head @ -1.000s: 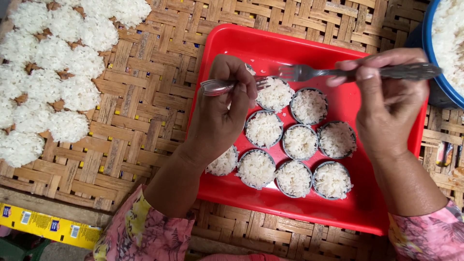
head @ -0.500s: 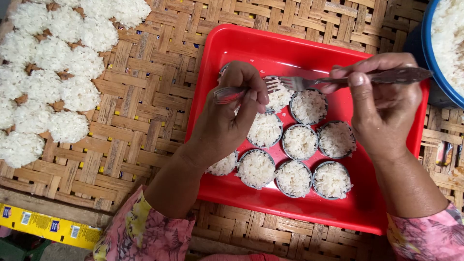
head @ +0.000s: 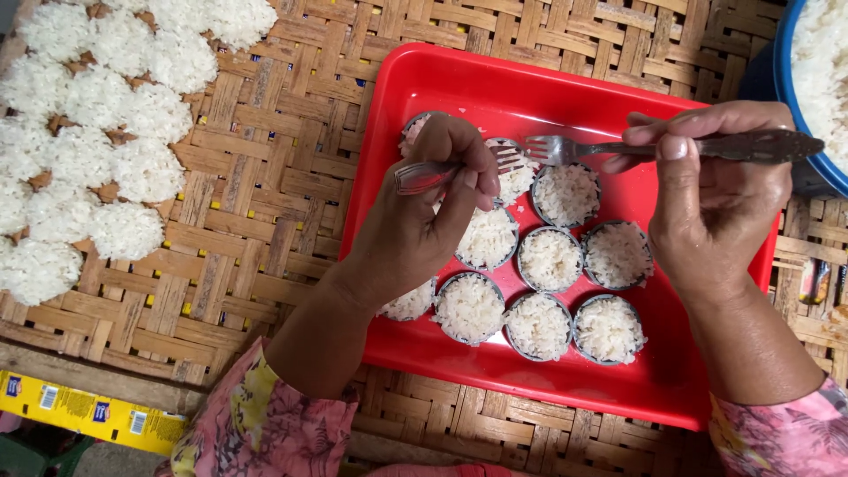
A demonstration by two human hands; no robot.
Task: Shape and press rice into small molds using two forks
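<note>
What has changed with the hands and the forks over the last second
The left hand with its fork moved right and slightly up the red tray, over the top-left rice cup. The right hand drew its fork slightly left, so the two fork heads now meet over that cup. Both grips held; nothing was let go. Tray, filled cups and the rice mounds on the woven mat stayed put.

From my feed I see two bare forearms coming up from six o'clock. The left hand [head: 424, 221] and right hand [head: 715, 208] wear no gloves, rings or bracelets that I can make out. Nails look short and unpainted. Both arms end in loose pink sleeves printed with darker pink and yellow-green flowers, one at seven o'clock, the other at five o'clock.
</note>
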